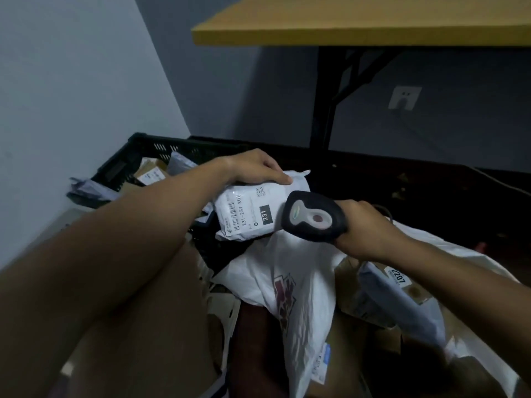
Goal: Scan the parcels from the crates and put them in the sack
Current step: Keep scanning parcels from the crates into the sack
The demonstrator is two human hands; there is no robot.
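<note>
My left hand (255, 168) grips the top edge of a white plastic mailer parcel (253, 209), label side up, with "231" printed on it. My right hand (365, 228) holds a dark handheld scanner (311, 218), whose head points at the parcel's label and overlaps its right edge. Below both hands lies the white sack (296, 297) with a dark red print, its mouth open to the right. Inside it are a brown box and a grey mailer (399, 303) marked "2207". A black crate (149, 156) at the back left holds several more parcels.
A wooden table (359, 21) on black legs stands above and behind. Brown cardboard (161, 311) lies under my left arm. The wall (71, 96) closes off the left side, and a wall socket (404, 97) sits at the right.
</note>
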